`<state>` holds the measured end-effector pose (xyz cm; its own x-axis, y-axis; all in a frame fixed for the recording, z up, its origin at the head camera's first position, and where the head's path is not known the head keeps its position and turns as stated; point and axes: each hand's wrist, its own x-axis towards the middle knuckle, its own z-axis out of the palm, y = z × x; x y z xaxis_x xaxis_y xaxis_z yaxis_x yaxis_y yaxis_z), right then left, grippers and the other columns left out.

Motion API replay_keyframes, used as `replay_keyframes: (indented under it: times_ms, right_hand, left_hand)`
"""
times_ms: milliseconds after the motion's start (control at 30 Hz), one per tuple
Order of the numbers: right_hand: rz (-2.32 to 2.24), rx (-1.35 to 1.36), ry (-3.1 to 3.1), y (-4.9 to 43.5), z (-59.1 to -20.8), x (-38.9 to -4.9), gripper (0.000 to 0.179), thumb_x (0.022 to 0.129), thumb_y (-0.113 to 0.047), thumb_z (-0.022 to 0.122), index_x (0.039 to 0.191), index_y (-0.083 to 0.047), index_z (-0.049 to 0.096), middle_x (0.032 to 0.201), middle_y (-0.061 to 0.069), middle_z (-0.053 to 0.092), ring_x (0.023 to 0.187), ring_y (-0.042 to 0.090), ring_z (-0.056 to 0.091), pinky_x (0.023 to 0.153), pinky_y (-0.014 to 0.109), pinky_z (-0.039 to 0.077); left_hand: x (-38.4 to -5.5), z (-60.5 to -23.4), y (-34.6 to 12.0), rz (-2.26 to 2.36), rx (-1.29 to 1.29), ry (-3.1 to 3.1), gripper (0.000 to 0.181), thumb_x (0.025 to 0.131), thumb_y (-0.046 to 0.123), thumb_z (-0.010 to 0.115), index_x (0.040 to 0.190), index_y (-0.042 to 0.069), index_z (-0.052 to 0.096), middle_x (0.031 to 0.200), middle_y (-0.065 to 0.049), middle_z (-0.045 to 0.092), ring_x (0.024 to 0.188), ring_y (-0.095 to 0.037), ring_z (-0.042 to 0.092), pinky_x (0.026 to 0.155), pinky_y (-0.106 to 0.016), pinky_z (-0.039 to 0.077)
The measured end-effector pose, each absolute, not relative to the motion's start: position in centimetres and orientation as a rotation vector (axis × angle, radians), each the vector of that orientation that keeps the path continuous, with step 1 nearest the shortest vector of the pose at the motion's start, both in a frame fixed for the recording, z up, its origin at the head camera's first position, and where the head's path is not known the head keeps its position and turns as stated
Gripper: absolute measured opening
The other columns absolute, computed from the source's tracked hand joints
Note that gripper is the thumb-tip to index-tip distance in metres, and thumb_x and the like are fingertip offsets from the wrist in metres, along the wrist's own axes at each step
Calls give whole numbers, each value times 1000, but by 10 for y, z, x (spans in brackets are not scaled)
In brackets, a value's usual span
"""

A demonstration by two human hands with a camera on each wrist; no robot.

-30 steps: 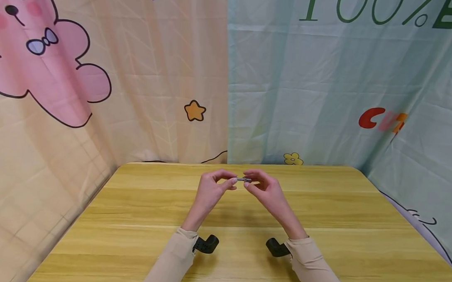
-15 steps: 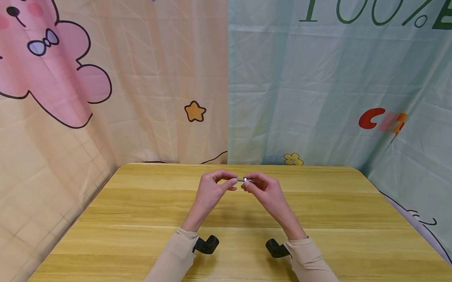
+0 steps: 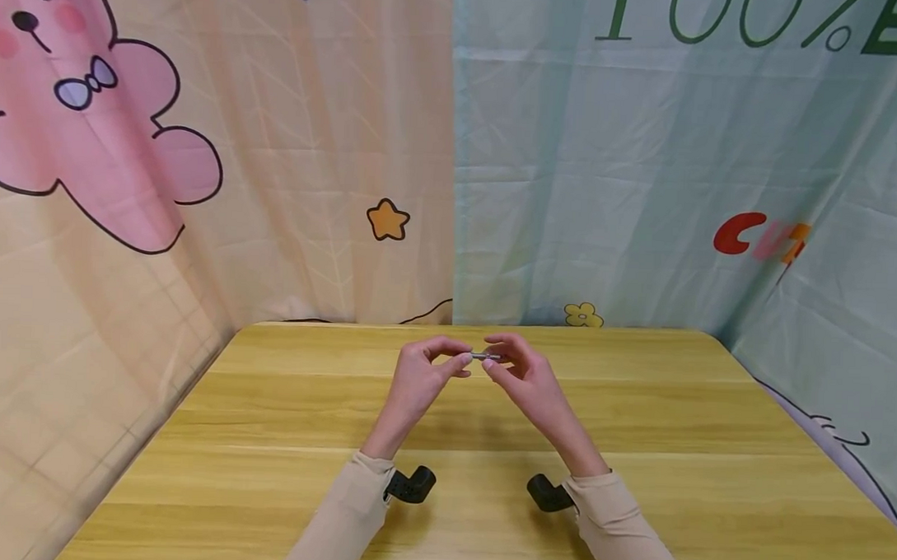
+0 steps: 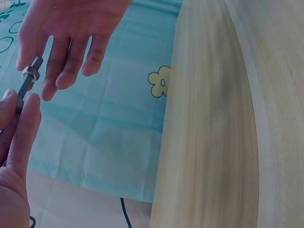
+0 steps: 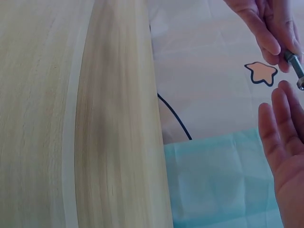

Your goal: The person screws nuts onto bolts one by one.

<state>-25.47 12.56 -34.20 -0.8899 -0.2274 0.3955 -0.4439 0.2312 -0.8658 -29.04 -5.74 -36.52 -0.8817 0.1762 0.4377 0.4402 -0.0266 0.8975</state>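
A metal bolt [image 4: 24, 89] with a hex nut [image 4: 31, 73] partway along its threads is held level above the table. My left hand [image 3: 420, 378] pinches the bolt at its head end, between thumb and fingers. At the threaded end is my right hand [image 3: 527, 377], its index finger raised off the nut and its thumb close below. Whether that thumb touches the nut is hard to tell. The right wrist view shows the left hand [image 5: 270, 28] around the bolt, with the nut near the frame's edge; the right thumb and index finger lie out of that frame.
The wooden table [image 3: 265, 438] spreads beneath both hands. Printed curtains [image 3: 645, 180] hang behind it and along the sides. Black wrist mounts [image 3: 412, 485] stick out from the sleeves near the front.
The right fingers closed on the nut half a second ago and have now spread apart again. The left hand keeps its pinch and place.
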Motion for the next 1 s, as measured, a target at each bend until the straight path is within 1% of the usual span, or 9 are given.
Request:
replay_keyframes:
  times_ms: [167,367,400,500,567,667,833,933,1000]
  right_hand:
    - [1711,671,-2275,125,-339,-256,28,96,-4,63,123,0,56,115,17,62,107,30,60,89,32,54]
    - [1727,687,-2254,129,-354,-270,24,94,-1,65,117,2,61,113,17,62,102,29,61,86,26,55]
    - [1733,684,-2252,130,-358,-273,24,94,-2,66,117,2,61,112,17,63,102,29,62,86,27,55]
    - [1760,675,-2249,133,-368,-281,26,94,-8,68,118,1,63,110,15,66,100,30,64,85,30,57]
    - [1756,664,-2258,133,-369,-281,26,95,-13,68,117,-1,65,105,13,68,96,32,66,83,35,58]
    - [1734,641,-2278,133,-370,-281,24,96,-21,66,113,-4,67,97,10,71,88,31,66,76,40,59]
    - [1686,571,-2310,132,-370,-279,24,97,-35,63,101,-12,71,85,4,71,75,25,63,64,36,55]
    - [1675,546,-2322,131,-370,-278,27,98,-38,62,97,-13,72,82,3,71,72,24,61,60,34,52]
    - [1680,537,-2327,130,-370,-278,29,99,-38,60,97,-11,72,83,4,71,74,26,62,62,35,52]
  left_hand:
    - [-291,-361,-57,-2045,-651,-2023,14,88,6,73,98,-3,74,97,-15,68,94,-35,67,74,-34,60]
    - [-273,-342,-58,-2054,-659,-2053,14,89,-1,70,99,-11,70,97,-18,68,89,-25,67,75,-35,60]
    - [-272,-341,-58,-2051,-664,-2055,14,90,-1,70,99,-11,70,97,-18,68,88,-23,67,75,-35,60]
    - [-272,-341,-59,-2041,-659,-2061,14,89,0,70,99,-11,71,95,-16,68,88,-23,68,75,-35,61]
    - [-271,-341,-59,-2030,-653,-2068,13,89,0,70,98,-10,71,94,-14,69,88,-23,67,74,-35,61]
    - [-271,-341,-60,-2027,-652,-2075,13,89,0,71,98,-9,72,94,-13,69,88,-23,67,75,-35,61]
    - [-269,-342,-60,-2031,-672,-2085,13,89,-1,70,99,-9,71,96,-19,68,86,-23,67,75,-35,60]
    - [-268,-341,-59,-2026,-680,-2087,13,89,-1,70,99,-10,71,97,-22,68,86,-23,67,75,-36,60]
    - [-268,-341,-59,-2025,-672,-2090,13,90,-1,70,99,-10,71,97,-22,68,86,-22,68,75,-36,60]
